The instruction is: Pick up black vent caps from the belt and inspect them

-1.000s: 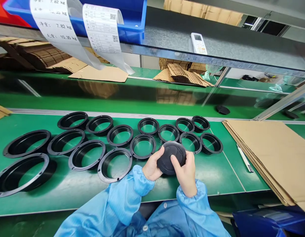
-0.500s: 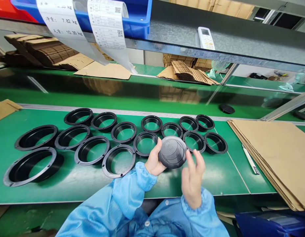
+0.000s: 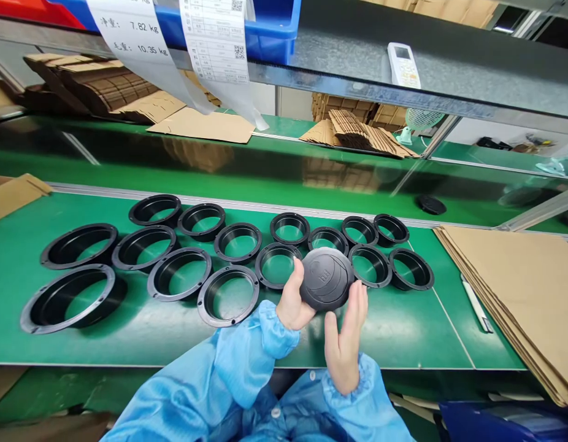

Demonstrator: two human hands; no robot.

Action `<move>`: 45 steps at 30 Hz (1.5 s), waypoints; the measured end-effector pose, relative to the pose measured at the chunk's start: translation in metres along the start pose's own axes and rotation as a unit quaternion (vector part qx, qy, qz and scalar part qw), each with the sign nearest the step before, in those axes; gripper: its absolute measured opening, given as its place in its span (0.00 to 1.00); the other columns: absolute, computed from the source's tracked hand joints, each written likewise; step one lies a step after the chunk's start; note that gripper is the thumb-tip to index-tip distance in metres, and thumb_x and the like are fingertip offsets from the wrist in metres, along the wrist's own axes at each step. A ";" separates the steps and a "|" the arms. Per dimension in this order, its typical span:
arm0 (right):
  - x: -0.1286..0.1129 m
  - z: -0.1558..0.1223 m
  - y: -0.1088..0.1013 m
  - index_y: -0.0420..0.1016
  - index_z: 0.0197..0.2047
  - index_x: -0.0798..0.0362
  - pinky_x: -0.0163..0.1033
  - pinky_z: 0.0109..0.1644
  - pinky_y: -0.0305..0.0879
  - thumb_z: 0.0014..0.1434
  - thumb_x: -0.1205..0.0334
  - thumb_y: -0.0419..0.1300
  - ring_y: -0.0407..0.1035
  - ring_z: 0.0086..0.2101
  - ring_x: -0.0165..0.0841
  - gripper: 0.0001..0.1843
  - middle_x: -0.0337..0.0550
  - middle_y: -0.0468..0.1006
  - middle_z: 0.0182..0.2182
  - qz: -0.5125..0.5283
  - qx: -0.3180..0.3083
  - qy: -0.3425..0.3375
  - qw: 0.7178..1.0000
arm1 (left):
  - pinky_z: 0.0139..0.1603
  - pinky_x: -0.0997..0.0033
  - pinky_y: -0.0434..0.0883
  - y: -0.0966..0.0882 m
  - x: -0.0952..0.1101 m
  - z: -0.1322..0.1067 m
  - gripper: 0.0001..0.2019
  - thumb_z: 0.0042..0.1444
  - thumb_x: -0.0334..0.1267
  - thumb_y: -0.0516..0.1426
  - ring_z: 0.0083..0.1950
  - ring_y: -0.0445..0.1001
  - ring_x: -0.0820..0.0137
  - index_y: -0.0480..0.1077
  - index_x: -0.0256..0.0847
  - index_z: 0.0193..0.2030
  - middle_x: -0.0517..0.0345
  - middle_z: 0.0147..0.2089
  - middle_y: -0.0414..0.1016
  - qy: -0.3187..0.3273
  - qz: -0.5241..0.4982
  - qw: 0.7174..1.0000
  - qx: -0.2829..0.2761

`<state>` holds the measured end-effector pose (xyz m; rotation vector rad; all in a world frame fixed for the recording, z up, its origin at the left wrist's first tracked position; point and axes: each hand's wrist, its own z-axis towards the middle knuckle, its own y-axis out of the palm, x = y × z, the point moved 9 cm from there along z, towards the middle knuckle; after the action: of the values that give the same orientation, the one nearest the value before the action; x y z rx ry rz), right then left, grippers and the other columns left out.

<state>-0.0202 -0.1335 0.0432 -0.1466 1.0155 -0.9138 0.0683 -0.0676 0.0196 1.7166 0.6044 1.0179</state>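
Observation:
A round black plastic cap (image 3: 327, 279) with curved ridges and a small raised mark faces up in front of me. My left hand (image 3: 295, 302) grips it at its left edge, thumb on top and the fingers hidden beneath. At the cap's lower right is my right hand (image 3: 346, 341), fingers stretched out and thumb apart; whether the fingertips touch the rim I cannot tell. Several black flanged rings (image 3: 229, 296) stand on the green table (image 3: 403, 331) behind and to the left of my hands, with small holes in their flanges. One ring (image 3: 411, 269) sits at the right end.
Flat cardboard sheets (image 3: 518, 276) lie stacked at the right, a white pen-like cutter (image 3: 476, 304) beside them. A shelf (image 3: 339, 49) overhead carries a blue bin (image 3: 275, 37), hanging printed labels (image 3: 217, 43) and a white remote (image 3: 403, 65). Another black round piece (image 3: 431, 204) lies behind the table's rail.
My right hand has moved left and closer to the cap, its fingers now along the cap's right edge. The left hand keeps hold of the cap. The camera view has shifted slightly.

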 end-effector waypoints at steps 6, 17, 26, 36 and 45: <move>0.011 0.011 0.016 0.31 0.75 0.51 0.62 0.66 0.53 0.66 0.43 0.55 0.43 0.68 0.51 0.47 0.58 0.42 0.70 0.067 0.006 0.116 0.991 | 0.65 0.58 0.68 -0.001 -0.005 -0.005 0.35 0.54 0.56 0.65 0.62 0.69 0.55 0.65 0.46 0.65 0.51 0.59 0.73 0.030 -0.016 0.999 0.000; 0.028 0.026 -0.002 0.55 0.71 0.53 0.56 0.67 0.55 0.73 0.55 0.42 0.54 0.65 0.44 0.27 0.53 0.60 0.66 0.068 0.059 0.082 0.993 | 0.66 0.56 0.65 0.002 0.001 0.002 0.31 0.67 0.59 0.48 0.62 0.69 0.52 0.74 0.31 0.55 0.44 0.55 0.76 -0.001 -0.027 1.000 0.001; 0.024 0.026 0.011 0.43 0.74 0.50 0.56 0.65 0.56 0.68 0.49 0.53 0.51 0.66 0.46 0.38 0.56 0.53 0.68 0.087 0.031 0.088 0.992 | 0.67 0.54 0.64 -0.006 0.000 0.004 0.29 0.68 0.56 0.47 0.60 0.71 0.52 0.75 0.31 0.53 0.45 0.50 0.78 -0.004 -0.026 0.999 0.026; 0.087 0.031 -0.032 0.76 0.49 0.57 0.48 0.51 0.68 0.68 0.45 0.52 0.72 0.44 0.40 0.24 0.52 0.78 0.43 0.288 0.103 0.238 0.922 | 0.64 0.48 0.64 0.004 -0.010 0.003 0.31 0.68 0.59 0.44 0.57 0.73 0.52 0.69 0.33 0.60 0.41 0.51 0.77 -0.095 -0.033 0.995 -0.013; 0.085 0.013 -0.021 0.75 0.48 0.54 0.35 0.30 0.62 0.62 0.46 0.63 0.64 0.27 0.29 0.21 0.38 0.73 0.30 0.305 0.001 0.289 0.908 | 0.64 0.45 0.63 0.005 -0.020 0.003 0.31 0.65 0.58 0.51 0.59 0.71 0.48 0.66 0.32 0.62 0.39 0.54 0.75 -0.152 -0.025 0.986 -0.060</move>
<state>-0.0053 -0.2113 0.0042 0.4547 1.4931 -0.3729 0.0599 -0.0861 0.0169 1.6980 0.3786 0.7224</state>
